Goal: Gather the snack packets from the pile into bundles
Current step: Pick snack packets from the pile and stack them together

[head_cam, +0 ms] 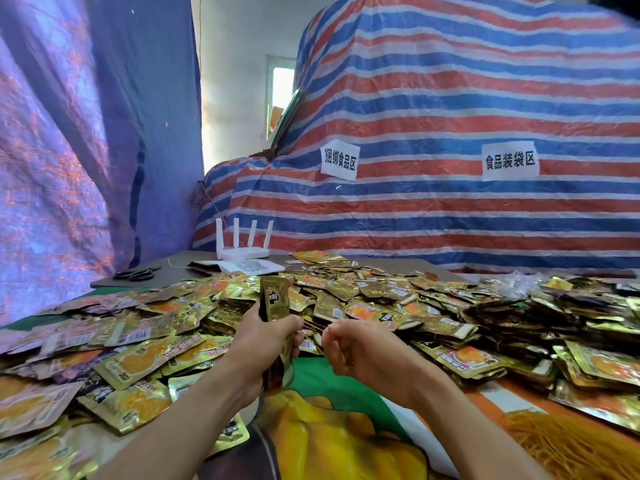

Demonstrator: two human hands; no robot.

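Nearest, a printed cloth (329,438) with a yellow fruit picture lies under two bare forearms, whose hands work at a stack (275,299) of gold snack packets.

At far left, loose packets (138,358) lie spread over the table, with black scissors (136,273) and a white router (242,251) on a grey board behind them. The left hand (266,344) wraps its fingers round the upright stack, held above the cloth in front of the pile (381,296). Just beside it, the right hand (356,351) curls its fingers inward near the stack's lower part; whether they pinch anything I cannot tell. The pile is heaped thicker to the right, where yellow-orange strands (554,441) lie at the near corner. A striped tarp (450,98) with two paper signs (339,161) hangs behind.
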